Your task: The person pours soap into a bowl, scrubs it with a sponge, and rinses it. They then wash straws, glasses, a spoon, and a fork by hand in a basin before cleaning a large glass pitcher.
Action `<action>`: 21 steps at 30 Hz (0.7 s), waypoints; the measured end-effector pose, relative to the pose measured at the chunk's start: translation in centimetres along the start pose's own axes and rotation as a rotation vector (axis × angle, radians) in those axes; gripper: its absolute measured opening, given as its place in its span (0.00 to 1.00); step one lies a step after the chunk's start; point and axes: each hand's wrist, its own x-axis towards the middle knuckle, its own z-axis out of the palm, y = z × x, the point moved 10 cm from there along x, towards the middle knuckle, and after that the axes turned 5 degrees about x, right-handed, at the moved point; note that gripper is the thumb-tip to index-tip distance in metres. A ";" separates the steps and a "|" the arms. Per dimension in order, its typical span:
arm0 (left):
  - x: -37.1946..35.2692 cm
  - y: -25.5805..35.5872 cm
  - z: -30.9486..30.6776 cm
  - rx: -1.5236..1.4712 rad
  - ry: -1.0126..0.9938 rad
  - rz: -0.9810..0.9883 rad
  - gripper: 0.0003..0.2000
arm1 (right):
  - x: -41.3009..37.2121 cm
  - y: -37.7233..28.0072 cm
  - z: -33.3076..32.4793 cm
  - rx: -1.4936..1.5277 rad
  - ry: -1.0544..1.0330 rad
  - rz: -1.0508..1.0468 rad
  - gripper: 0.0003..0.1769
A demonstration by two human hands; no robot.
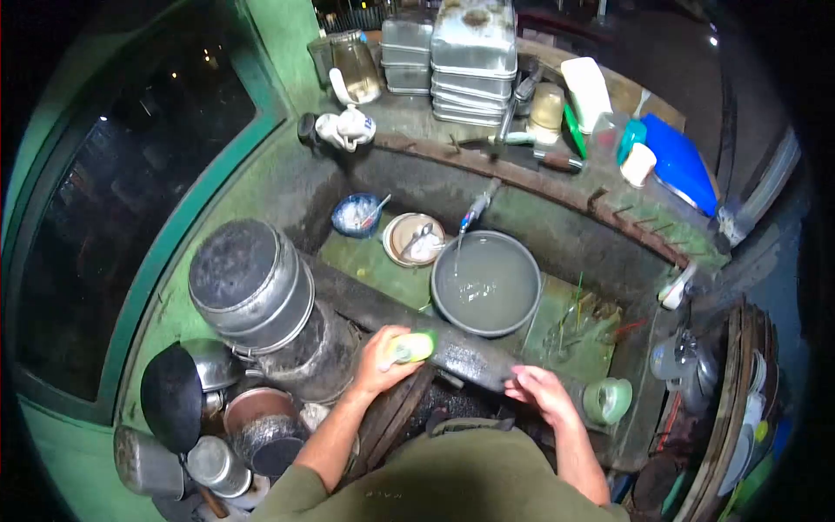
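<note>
My left hand (383,361) is closed round a bright yellow-green sponge (420,346) and what looks like a small clear glass (399,352), just above the sink's front ledge (465,355). My right hand (541,393) hovers to the right near that ledge, fingers loosely bent and apart, with nothing in it. Beyond the hands, a grey basin (442,300) full of cloudy water stands in the sink under a running tap (474,211). Beside my right hand, a pale green glass (607,401) rests on the ledge.
Left of the basin are a stack of plates (389,244) with spoons and a blue bowl (345,228) with suds. Clear glasses (570,339) lie in the sink's right side. Large metal pots (252,278) crowd the left. Metal containers (474,74) line the back shelf.
</note>
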 end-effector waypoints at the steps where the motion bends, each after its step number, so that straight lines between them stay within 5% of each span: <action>1: -1.1 -2.2 -1.3 0.034 0.059 -0.082 0.27 | -1.2 -0.9 -4.6 -0.286 0.159 -0.222 0.23; 3: -3.1 -5.6 -3.2 0.120 0.165 -0.231 0.30 | -6.6 -0.8 -15.3 -0.632 0.650 -0.090 0.26; 4: -4.4 -6.7 -3.5 0.171 0.208 -0.304 0.32 | -8.8 0.6 -22.2 -0.818 0.855 -0.222 0.32; 6: -6.4 -10.0 -2.3 0.124 0.295 -0.303 0.34 | -16.8 -2.1 -22.6 -1.225 1.285 0.248 0.43; 8: -8.6 -14.0 -0.4 0.032 0.397 -0.407 0.35 | -16.7 2.7 -27.6 -1.116 0.894 0.345 0.50; 10: -9.9 -14.8 0.5 0.263 0.408 -0.466 0.39 | -15.4 7.4 -30.7 -0.983 0.704 0.135 0.50; 11: -11.2 -17.4 1.5 0.235 0.382 -0.576 0.42 | -15.0 9.3 -32.7 -0.916 0.784 0.194 0.48; 14: -15.3 -23.5 2.7 0.082 0.427 -0.817 0.48 | -13.4 9.8 -33.7 -1.042 0.857 -0.210 0.19; 17: -16.8 -21.5 0.4 -0.044 0.515 -0.859 0.48 | -14.1 4.5 -29.2 -1.125 0.917 -0.452 0.15; 20: -11.9 -10.8 -3.9 0.314 0.664 -0.317 0.38 | -12.8 1.6 -26.5 -1.190 0.851 -0.501 0.15; 21: -9.6 -7.4 -4.4 0.355 0.633 -0.319 0.35 | -12.2 -0.4 -24.2 -1.197 0.803 -0.507 0.15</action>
